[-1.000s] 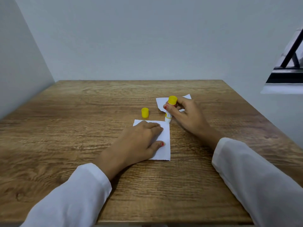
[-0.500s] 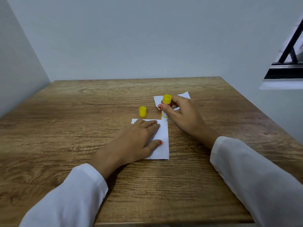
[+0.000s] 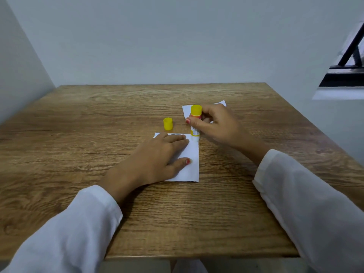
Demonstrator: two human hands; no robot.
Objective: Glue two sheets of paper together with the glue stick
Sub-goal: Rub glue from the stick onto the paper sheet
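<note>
A white sheet of paper [image 3: 190, 164] lies flat near the middle of the wooden table [image 3: 78, 134]. My left hand [image 3: 157, 158] presses flat on it, fingers spread. My right hand [image 3: 214, 125] grips the glue stick [image 3: 195, 123], held upside down with its yellow base on top and its tip on the sheet's far right corner. The yellow cap [image 3: 168, 123] stands alone on the table just beyond the sheet. A second white sheet [image 3: 186, 111] lies further back, mostly hidden behind my right hand.
The table sits in a corner, with grey walls at the back and on the left. A dark window frame [image 3: 346, 71] shows at the upper right. White sleeves cover both forearms.
My right hand has slid the glue stick slightly left onto the sheet's far right corner. The left hand stays pressed on the paper.
</note>
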